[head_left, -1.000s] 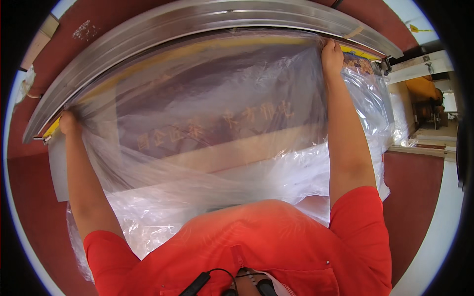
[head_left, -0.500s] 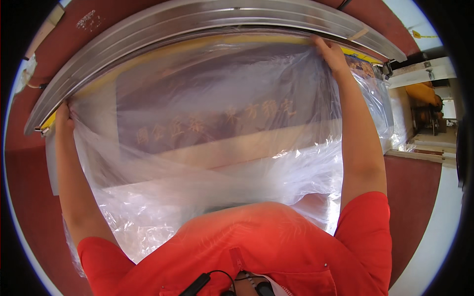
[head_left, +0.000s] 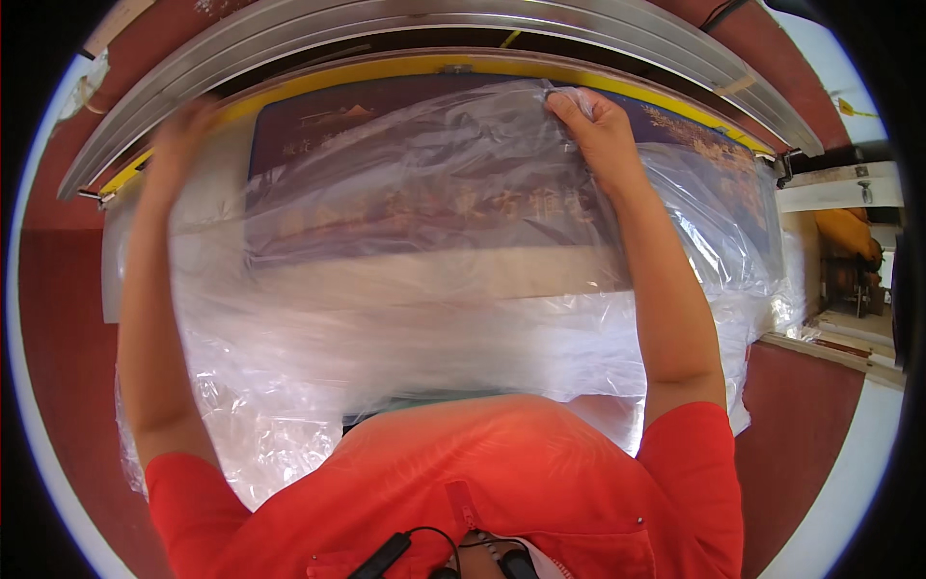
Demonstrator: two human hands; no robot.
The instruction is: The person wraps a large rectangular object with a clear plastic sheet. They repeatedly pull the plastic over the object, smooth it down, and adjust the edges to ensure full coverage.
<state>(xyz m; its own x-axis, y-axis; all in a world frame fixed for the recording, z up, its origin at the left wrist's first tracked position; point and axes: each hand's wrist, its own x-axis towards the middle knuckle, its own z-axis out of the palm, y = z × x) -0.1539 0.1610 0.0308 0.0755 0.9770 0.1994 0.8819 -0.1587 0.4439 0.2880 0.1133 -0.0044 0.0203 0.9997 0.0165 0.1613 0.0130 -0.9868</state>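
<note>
Clear plastic sheet: right hand grip clamps it further inward now (left hand blurred, unclear).

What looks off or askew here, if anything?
The clear plastic bag is wrinkled and bunched, covering only part of the dark flat panel, whose far left corner is bare. The right hand pinches the film's top edge; the left hand is motion-blurred. No tear or spill is visible.

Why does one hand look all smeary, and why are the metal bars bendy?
Head view: the left hand is streaked by motion blur, while the right hand gripping the clear plastic sheet is sharp; the fisheye lens curves the straight metal rails near the rim; bright light makes pale glare on the plastic.
</note>
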